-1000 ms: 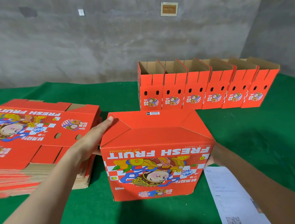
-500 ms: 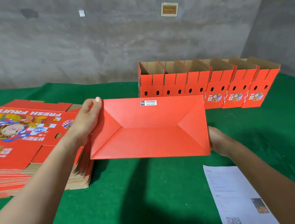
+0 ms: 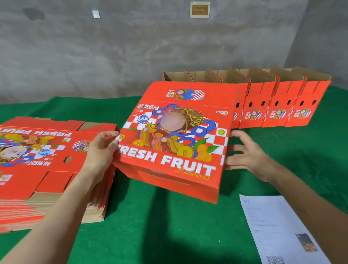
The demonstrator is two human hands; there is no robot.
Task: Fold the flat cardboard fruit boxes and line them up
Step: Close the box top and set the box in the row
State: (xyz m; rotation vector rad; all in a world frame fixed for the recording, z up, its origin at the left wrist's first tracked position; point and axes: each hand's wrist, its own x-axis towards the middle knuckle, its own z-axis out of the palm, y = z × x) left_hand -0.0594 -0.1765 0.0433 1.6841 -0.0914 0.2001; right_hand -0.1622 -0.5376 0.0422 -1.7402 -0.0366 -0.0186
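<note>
Over the green counter (image 3: 156, 237), lifted off the surface and tipped back: one folded box (image 3: 175, 140), printed FRESH FRUIT face up toward the camera, closed bottom showing along the near lower side, open end pointing away toward the wall; gripped at its left edge by the left hand (image 3: 101, 150), fingers curled onto the corner; braced on the other side by the right hand (image 3: 247, 155), fingers straight and spread, tips just touching the side panel, nothing pinched.

Looks fully formed; seems done with folding; not yet set down in line.

Behind it, along the back of the counter: a row of folded boxes (image 3: 270, 103), upright, open tops up, side by side and touching, all slightly angled; left end hidden behind the held box, so no sure count.

Off to the left: a thick stack of flat boxes (image 3: 36, 163), printed side up, many layers showing at its near edge; left wrist just above its right-hand corner.

Near right: a printed paper sheet (image 3: 281, 231) flat on the counter, apart from the boxes.

Judging progress: a fair start made; several folded and lined up; one more in hand and bound, most likely, for a place in that row; far more left than finished, going by the height of the flat stack; same again, many times over, before the end.
</note>
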